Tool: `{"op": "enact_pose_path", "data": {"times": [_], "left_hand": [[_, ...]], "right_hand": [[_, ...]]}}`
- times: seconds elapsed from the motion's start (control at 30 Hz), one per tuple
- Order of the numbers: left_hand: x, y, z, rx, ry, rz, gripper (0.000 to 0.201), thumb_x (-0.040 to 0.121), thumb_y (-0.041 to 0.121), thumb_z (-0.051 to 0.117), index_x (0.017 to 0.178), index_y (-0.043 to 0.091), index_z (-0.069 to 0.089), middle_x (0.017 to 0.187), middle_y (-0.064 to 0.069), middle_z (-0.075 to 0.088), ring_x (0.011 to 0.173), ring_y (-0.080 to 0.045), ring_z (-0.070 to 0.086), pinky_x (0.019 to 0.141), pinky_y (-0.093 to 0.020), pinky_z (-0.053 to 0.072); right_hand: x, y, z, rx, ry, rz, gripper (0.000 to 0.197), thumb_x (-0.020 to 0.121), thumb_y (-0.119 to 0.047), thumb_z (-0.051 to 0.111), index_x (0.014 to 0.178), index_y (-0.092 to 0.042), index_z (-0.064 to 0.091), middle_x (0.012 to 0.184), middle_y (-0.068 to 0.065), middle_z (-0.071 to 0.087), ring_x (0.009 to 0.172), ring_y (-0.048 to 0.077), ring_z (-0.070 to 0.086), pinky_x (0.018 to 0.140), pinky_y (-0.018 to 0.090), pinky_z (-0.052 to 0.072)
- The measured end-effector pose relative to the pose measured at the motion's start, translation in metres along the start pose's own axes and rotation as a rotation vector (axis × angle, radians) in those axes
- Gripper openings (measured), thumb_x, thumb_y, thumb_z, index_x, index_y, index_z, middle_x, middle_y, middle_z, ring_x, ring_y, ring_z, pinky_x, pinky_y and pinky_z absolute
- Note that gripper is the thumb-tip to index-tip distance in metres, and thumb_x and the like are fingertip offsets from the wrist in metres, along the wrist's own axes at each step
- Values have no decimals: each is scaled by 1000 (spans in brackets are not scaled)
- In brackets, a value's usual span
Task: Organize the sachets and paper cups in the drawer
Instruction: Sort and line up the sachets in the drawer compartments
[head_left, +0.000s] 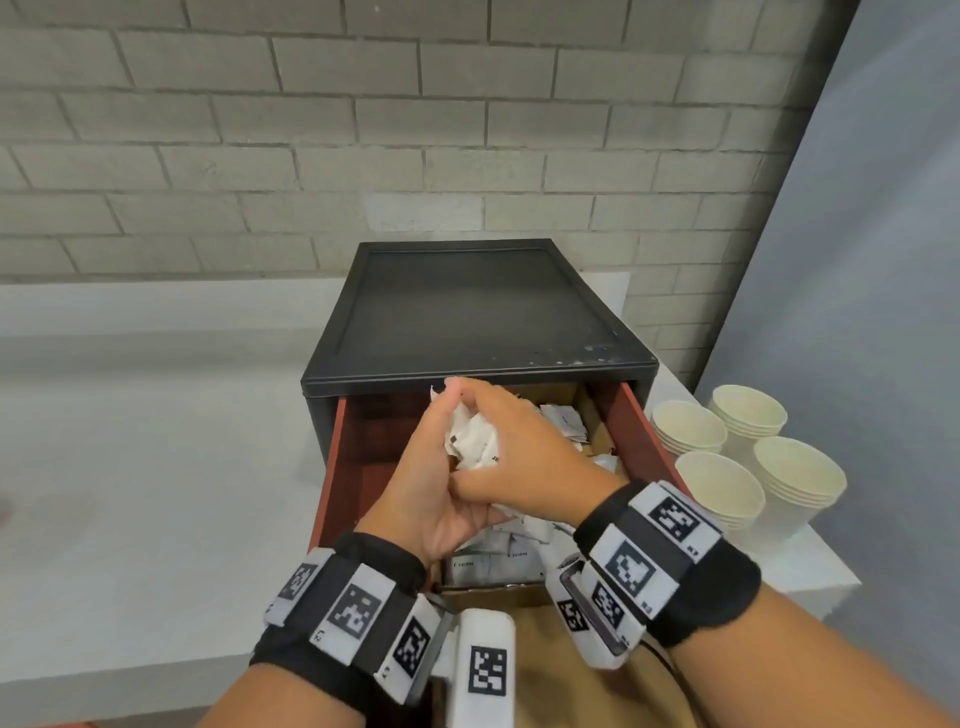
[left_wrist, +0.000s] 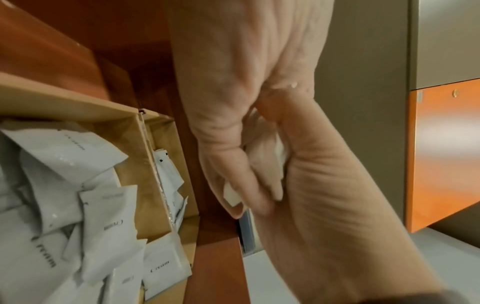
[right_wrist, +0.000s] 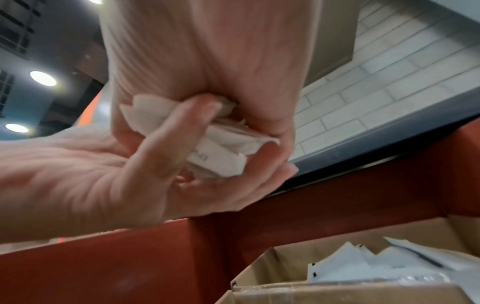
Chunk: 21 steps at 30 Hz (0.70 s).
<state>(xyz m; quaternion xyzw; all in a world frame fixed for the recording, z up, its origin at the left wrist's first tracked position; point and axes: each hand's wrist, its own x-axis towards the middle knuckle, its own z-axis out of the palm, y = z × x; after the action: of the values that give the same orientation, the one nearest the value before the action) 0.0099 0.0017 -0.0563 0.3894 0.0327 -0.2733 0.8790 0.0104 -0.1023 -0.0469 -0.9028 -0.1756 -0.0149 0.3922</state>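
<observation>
Both of my hands meet above the open red-brown drawer (head_left: 332, 457). A crumpled bundle of white sachets (head_left: 475, 441) is squeezed between them. My left hand (head_left: 421, 467) cups it from the left, and my right hand (head_left: 524, 452) curls round it from the right. In the right wrist view my right hand's fingers (right_wrist: 182, 131) wrap the sachets (right_wrist: 221, 158). The left wrist view shows only slivers of sachet (left_wrist: 281, 152) between the palms. More sachets (left_wrist: 64, 185) lie loose in cardboard compartments (head_left: 493, 590) below. Several stacks of paper cups (head_left: 719, 483) stand on the counter to the right.
The drawer slides out of a black cabinet (head_left: 467, 312) on a white counter (head_left: 156, 467) against a grey brick wall. The drawer's left part (head_left: 374, 447) shows bare red-brown floor. A second cardboard compartment at the back right holds sachets (head_left: 563, 421).
</observation>
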Motion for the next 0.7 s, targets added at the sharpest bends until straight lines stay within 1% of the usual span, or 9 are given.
{"op": "enact_pose_path", "data": {"times": [0.1,0.2,0.23,0.33,0.43,0.5,0.6,0.63,0.7], "left_hand": [[0,-4,-2,8,-29,-54,38,93,44,42,107,17,65,97,-9,69,92,-25,65,72,-37,54],[1,-8,-3,40,-60,-77,35,90,37,45,107,14,64,93,-10,68,85,-25,66,66,-35,55],[2,-10,-3,41,-76,-84,36,87,35,48,111,13,63,94,-11,68,85,-25,66,64,-35,57],[2,-13,-3,50,-104,-104,43,79,32,54,117,12,59,94,-12,67,82,-26,69,61,-37,59],[4,-17,-1,49,-80,-107,38,86,32,52,120,16,56,97,-11,68,80,-26,70,57,-37,57],[6,-19,0,22,-53,-95,33,91,29,50,117,12,57,96,-12,68,78,-25,71,56,-36,58],[8,-20,-2,19,-56,-80,19,85,13,49,99,7,61,76,-11,69,64,-22,70,50,-27,57],[8,-20,-4,26,-53,-72,21,80,11,50,98,8,60,76,-12,68,65,-23,69,50,-27,55],[9,-18,-6,22,-41,-47,25,76,9,50,98,9,62,81,-14,69,73,-26,68,58,-30,55]], "right_hand": [[-11,6,-5,58,-55,49,96,68,-23,75,145,-35,19,140,-9,37,125,10,38,96,25,39],[-19,11,-8,98,-89,68,100,71,-15,74,148,-34,13,147,-9,31,128,8,35,98,24,39],[-21,13,-9,130,-91,76,99,72,-13,72,148,-34,12,147,-9,31,124,5,37,95,22,41],[-24,19,-10,274,-97,92,95,75,-7,70,147,-35,14,132,-15,38,102,-7,47,77,7,43],[-24,24,-9,331,-107,74,95,76,-6,69,146,-38,14,134,-16,38,96,-17,45,70,1,40],[-23,25,-6,298,-106,48,99,74,-11,74,147,-38,13,147,-11,34,108,-14,42,83,5,37],[-21,30,-2,112,-70,8,111,65,-30,83,147,-38,9,152,-9,25,137,7,25,108,26,28],[-21,32,-2,51,-58,1,115,62,-35,84,148,-39,7,153,-9,22,141,10,18,110,30,24],[-21,37,-5,30,-60,14,120,59,-37,85,148,-39,4,154,-10,18,141,11,13,111,32,21]]}}
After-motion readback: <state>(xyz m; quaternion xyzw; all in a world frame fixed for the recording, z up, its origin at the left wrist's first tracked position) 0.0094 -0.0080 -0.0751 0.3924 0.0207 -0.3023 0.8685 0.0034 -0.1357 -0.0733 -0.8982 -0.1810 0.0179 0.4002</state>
